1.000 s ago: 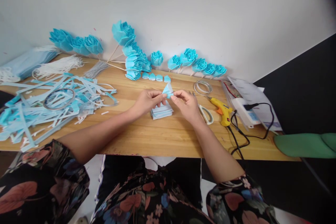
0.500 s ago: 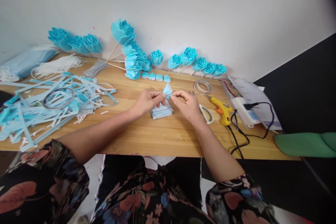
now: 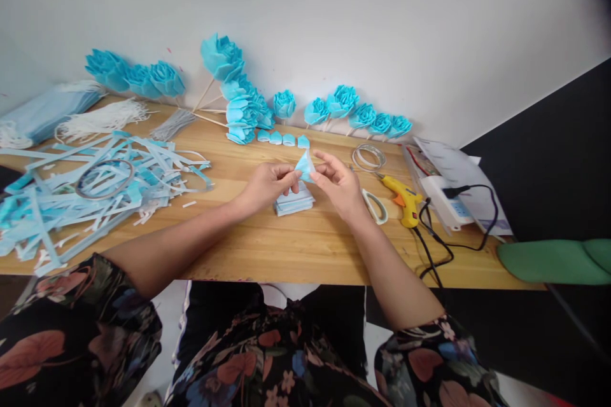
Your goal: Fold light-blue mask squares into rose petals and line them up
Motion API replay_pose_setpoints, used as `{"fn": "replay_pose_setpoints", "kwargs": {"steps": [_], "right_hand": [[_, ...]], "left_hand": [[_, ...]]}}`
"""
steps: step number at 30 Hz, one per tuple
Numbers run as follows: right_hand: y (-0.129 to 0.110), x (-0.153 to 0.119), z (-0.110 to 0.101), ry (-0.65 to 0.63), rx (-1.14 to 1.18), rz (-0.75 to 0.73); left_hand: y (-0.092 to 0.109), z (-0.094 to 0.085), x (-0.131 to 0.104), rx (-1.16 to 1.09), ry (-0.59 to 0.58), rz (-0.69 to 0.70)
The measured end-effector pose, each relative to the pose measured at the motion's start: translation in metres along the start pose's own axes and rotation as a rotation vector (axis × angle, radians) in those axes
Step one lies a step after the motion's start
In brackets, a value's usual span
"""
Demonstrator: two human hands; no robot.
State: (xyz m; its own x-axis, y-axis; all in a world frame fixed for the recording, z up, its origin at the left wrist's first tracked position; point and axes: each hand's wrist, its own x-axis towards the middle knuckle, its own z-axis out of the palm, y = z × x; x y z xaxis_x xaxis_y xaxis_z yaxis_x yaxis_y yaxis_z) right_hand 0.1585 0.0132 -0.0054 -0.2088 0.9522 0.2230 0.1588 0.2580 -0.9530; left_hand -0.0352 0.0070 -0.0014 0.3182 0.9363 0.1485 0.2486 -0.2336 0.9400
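Note:
Between both hands is a small piece of light-blue mask fabric [image 3: 304, 166], folded to a point at the top. My left hand [image 3: 273, 186] pinches its left lower edge between thumb and fingers. My right hand [image 3: 338, 186] has its thumb and fingertips closed on the right side, with the index finger lifted a little. Just below lies a stack of pale-blue fabric pieces [image 3: 294, 201], partly hidden by the left fingers. Behind the hands, several small folded blue petals [image 3: 288, 140] sit in a row.
Blue fabric flowers [image 3: 342, 101] on sticks line the wall. Cut blue strips [image 3: 109, 184] heap at left, near white ear loops [image 3: 107, 117] and wires [image 3: 172, 123]. At right are a tape roll [image 3: 369, 157], scissors [image 3: 375, 206], a yellow glue gun [image 3: 403, 200] and a power strip [image 3: 447, 203].
The right fingers have shifted on the fabric piece, the index finger lifting upward. More of the piece's blue face shows between the hands. The left hand has barely moved.

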Motion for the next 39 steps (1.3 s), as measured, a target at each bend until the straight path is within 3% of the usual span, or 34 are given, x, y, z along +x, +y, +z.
{"fn": "replay_pose_setpoints", "kwargs": {"steps": [5,10,24,35,39], "right_hand": [[-0.003,0.001,0.001,-0.054,0.097,0.079],[0.000,-0.001,0.001,-0.031,-0.052,0.024],[-0.002,-0.001,0.000,0.057,-0.057,-0.030],[-0.007,-0.005,0.003,0.018,-0.177,-0.039],[-0.010,-0.004,0.003,-0.003,-0.124,-0.045]], "left_hand": [[0.005,0.001,-0.002,0.023,-0.013,0.014],[0.011,0.000,-0.004,0.007,-0.016,0.034],[0.009,0.000,-0.002,-0.127,0.004,-0.006],[0.009,0.000,-0.003,-0.110,-0.036,0.035],[0.005,0.000,-0.002,-0.099,-0.018,0.050]]}}
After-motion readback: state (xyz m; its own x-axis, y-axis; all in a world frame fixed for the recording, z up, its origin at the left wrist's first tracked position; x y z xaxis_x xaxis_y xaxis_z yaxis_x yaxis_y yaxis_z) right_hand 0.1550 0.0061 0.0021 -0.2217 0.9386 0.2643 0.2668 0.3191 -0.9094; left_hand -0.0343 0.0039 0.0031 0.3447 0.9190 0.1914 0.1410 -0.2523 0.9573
